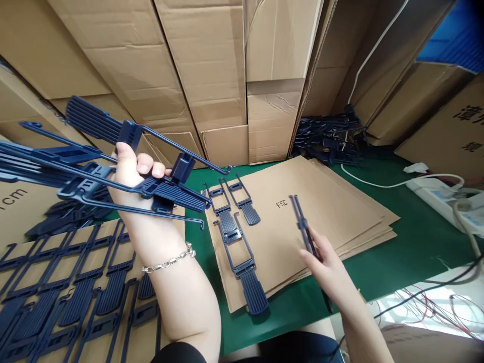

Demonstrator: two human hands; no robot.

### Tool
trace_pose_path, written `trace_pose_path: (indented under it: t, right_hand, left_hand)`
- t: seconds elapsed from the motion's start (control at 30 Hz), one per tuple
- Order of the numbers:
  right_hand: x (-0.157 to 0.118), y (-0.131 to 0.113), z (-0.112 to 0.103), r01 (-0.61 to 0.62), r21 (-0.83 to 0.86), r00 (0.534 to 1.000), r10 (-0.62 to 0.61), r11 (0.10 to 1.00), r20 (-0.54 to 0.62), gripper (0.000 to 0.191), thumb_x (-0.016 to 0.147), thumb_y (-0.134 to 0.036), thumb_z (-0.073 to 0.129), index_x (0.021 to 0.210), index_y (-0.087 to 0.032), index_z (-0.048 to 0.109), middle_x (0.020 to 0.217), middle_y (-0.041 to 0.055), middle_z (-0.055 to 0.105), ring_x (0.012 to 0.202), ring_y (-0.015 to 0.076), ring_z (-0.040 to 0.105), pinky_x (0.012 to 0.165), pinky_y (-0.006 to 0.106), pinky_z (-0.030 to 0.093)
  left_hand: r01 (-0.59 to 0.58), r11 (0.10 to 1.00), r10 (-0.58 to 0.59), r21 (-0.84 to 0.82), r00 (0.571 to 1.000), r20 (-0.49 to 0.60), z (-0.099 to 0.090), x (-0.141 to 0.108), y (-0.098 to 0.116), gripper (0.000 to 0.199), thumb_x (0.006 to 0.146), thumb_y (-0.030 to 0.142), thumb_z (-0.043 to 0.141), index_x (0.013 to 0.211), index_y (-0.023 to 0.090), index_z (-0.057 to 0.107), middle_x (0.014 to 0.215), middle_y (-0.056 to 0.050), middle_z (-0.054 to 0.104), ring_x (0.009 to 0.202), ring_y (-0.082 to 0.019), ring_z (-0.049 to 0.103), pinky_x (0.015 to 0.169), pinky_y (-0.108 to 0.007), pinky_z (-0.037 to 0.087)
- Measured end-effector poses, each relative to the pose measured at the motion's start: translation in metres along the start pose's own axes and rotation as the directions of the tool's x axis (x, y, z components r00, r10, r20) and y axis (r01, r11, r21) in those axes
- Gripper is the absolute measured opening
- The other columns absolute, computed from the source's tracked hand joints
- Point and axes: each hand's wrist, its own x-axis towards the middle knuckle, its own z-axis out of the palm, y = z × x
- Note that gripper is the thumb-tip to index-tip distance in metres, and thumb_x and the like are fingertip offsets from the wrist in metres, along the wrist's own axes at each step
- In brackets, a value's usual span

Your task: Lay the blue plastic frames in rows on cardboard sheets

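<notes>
We can't see the left ends of the blue frames [34, 161] in the left hand [132, 176], cut off by the edge; the right hand [328, 267] hides another frame's [301, 222] middle.

Both bare arms reach forward, the left hand [132, 174] being raised at left of the brown cardboard stack [340, 201] with its fingers [145, 164] curled closed, a silver chain on the left wrist [168, 257], while the right hand [325, 262] is pinching above the stack's near corner.
</notes>
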Motion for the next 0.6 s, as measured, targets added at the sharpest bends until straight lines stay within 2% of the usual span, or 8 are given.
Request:
trace_pose_path:
  t: [0.07, 0.13, 0.17, 0.23, 0.3, 0.37, 0.53, 0.6]
  right_hand:
    - [0.009, -0.007, 0.013, 0.004, 0.014, 1.0, -0.004, 1.0, 0.029, 0.071, 0.063, -0.042, 0.066, 0.127, -0.021, 0.047, 0.098, 0.0056, 0.055, 0.09, 0.0195, 0.055, 0.072, 0.03, 0.047]
    - [0.016, -0.011, 0.024, -0.162, 0.239, 0.979, 0.126, 0.957, 0.16, 0.068, 0.066, -0.045, 0.061, 0.126, -0.019, 0.047, 0.089, 0.0053, 0.056, 0.077, 0.0183, 0.057, 0.061, 0.029, 0.047]
    - [0.019, -0.012, 0.028, -0.274, 0.369, 0.95, 0.192, 0.888, 0.244, 0.063, 0.069, -0.047, 0.055, 0.124, -0.018, 0.048, 0.084, 0.0049, 0.057, 0.066, 0.0168, 0.056, 0.054, 0.028, 0.045]
    - [0.025, -0.01, 0.031, -0.449, 0.58, 0.887, 0.261, 0.68, 0.381, 0.053, 0.074, -0.047, 0.044, 0.117, -0.016, 0.053, 0.079, 0.0054, 0.058, 0.054, 0.014, 0.052, 0.044, 0.025, 0.04]
    - [0.03, -0.005, 0.029, -0.516, 0.697, 0.856, 0.266, 0.497, 0.444, 0.044, 0.077, -0.042, 0.038, 0.107, -0.017, 0.058, 0.083, 0.0065, 0.06, 0.053, 0.0119, 0.05, 0.04, 0.021, 0.037]
    - [0.033, 0.001, 0.024, -0.527, 0.751, 0.85, 0.252, 0.398, 0.463, 0.039, 0.079, -0.037, 0.035, 0.103, -0.019, 0.061, 0.086, 0.0059, 0.061, 0.052, 0.01, 0.048, 0.037, 0.018, 0.034]
    - [0.034, 0.005, 0.02, -0.484, 0.796, 0.875, 0.216, 0.363, 0.433, 0.042, 0.082, -0.037, 0.029, 0.106, -0.021, 0.06, 0.086, 0.006, 0.063, 0.052, 0.0112, 0.049, 0.036, 0.018, 0.034]
    - [0.032, 0.002, 0.022, -0.515, 0.774, 0.857, 0.255, 0.368, 0.449, 0.043, 0.084, -0.035, 0.026, 0.109, -0.019, 0.057, 0.089, 0.0074, 0.064, 0.053, 0.0122, 0.052, 0.037, 0.02, 0.038]
  left_hand:
    - [0.001, 0.999, 0.001, 0.041, 0.999, -0.037, 0.002, 0.002, 0.003, 0.033, 0.094, 0.03, 0.034, 0.065, 0.016, 0.034, 0.05, 0.008, 0.028, 0.039, -0.005, 0.036, 0.044, -0.018, 0.039]
    - [0.007, 0.998, -0.003, 0.069, 0.998, -0.06, 0.004, 0.002, 0.005, 0.039, 0.095, 0.031, 0.032, 0.06, 0.015, 0.029, 0.049, 0.007, 0.026, 0.038, -0.004, 0.034, 0.043, -0.018, 0.038]
    - [0.014, 0.997, -0.009, 0.082, 0.998, -0.068, 0.005, 0.002, 0.006, 0.041, 0.095, 0.032, 0.031, 0.058, 0.015, 0.027, 0.048, 0.007, 0.025, 0.038, -0.004, 0.033, 0.042, -0.018, 0.038]
    - [0.026, 0.995, -0.018, 0.097, 0.997, -0.081, 0.008, -0.001, 0.007, 0.043, 0.095, 0.033, 0.03, 0.057, 0.015, 0.026, 0.049, 0.007, 0.024, 0.038, -0.004, 0.032, 0.042, -0.017, 0.038]
    - [0.019, 0.995, -0.011, 0.098, 0.997, -0.081, 0.009, -0.004, 0.007, 0.042, 0.095, 0.032, 0.031, 0.057, 0.015, 0.027, 0.05, 0.007, 0.024, 0.039, -0.004, 0.033, 0.042, -0.017, 0.038]
    - [-0.003, 0.996, 0.01, 0.093, 0.997, -0.071, 0.011, -0.007, 0.007, 0.041, 0.095, 0.031, 0.032, 0.057, 0.015, 0.028, 0.052, 0.007, 0.025, 0.04, -0.003, 0.033, 0.042, -0.017, 0.038]
    - [-0.029, 0.994, 0.035, 0.107, 0.998, -0.058, 0.012, -0.005, 0.001, 0.04, 0.095, 0.03, 0.033, 0.058, 0.015, 0.029, 0.051, 0.007, 0.026, 0.04, -0.004, 0.035, 0.04, -0.017, 0.038]
    - [-0.01, 0.991, 0.016, 0.134, 0.999, -0.045, 0.011, 0.0, -0.001, 0.042, 0.095, 0.032, 0.031, 0.057, 0.015, 0.028, 0.048, 0.007, 0.026, 0.038, -0.004, 0.035, 0.04, -0.017, 0.039]
